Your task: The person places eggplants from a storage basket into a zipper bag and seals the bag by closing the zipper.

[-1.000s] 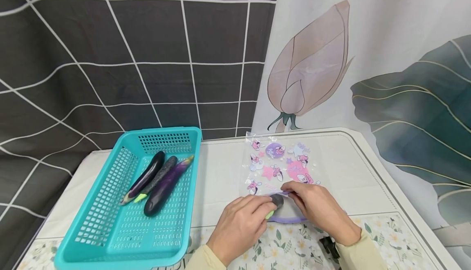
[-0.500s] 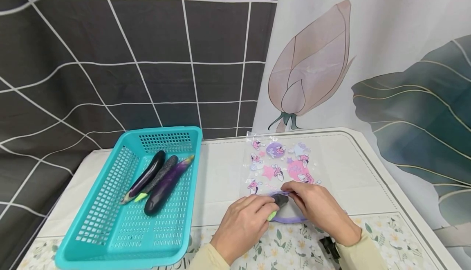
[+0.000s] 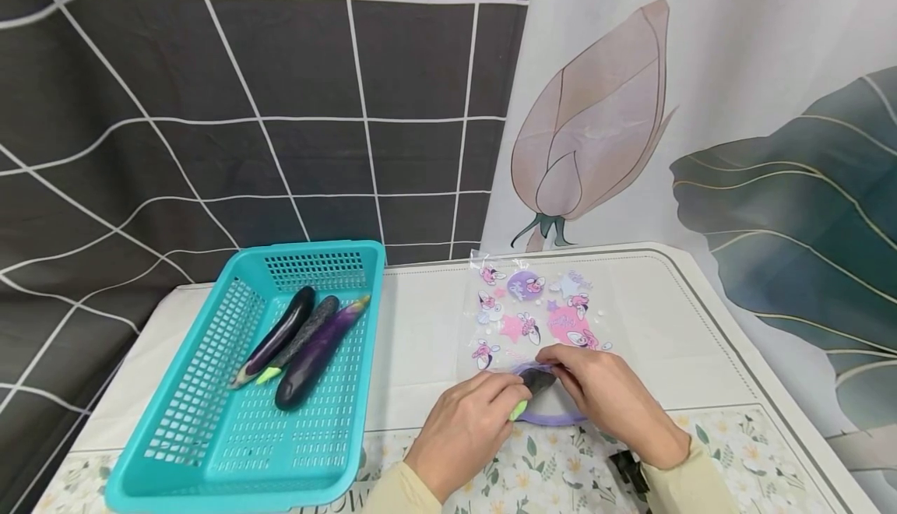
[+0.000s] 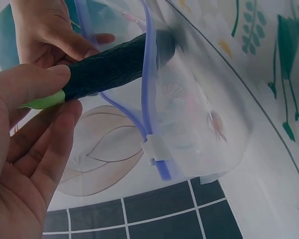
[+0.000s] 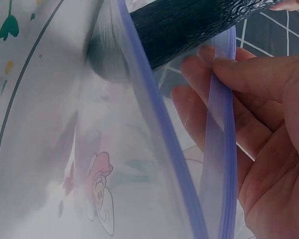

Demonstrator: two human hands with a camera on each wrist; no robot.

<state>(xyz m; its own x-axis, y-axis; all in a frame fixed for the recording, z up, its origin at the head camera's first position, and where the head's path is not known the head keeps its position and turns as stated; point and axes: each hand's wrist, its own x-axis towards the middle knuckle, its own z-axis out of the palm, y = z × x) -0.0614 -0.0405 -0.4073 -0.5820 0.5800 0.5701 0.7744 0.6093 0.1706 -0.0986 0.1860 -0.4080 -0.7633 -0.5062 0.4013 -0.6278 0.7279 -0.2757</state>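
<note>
Being only part-bagged, the cucumber is pinched by the left hand, the unsealed slider bag by the right hand.

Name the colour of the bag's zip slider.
The zip slider is white, clearest in the left wrist view.

Dressed in plain pale-yellow fabric to both wrists: left sleeve at bottom centre of the head view, right sleeve towards bottom right, both cropped by the lower edge. Bare below the wrist on left hand and right hand. Noted beside right sleeve: angular black fitting; unclear whether worn.
</note>
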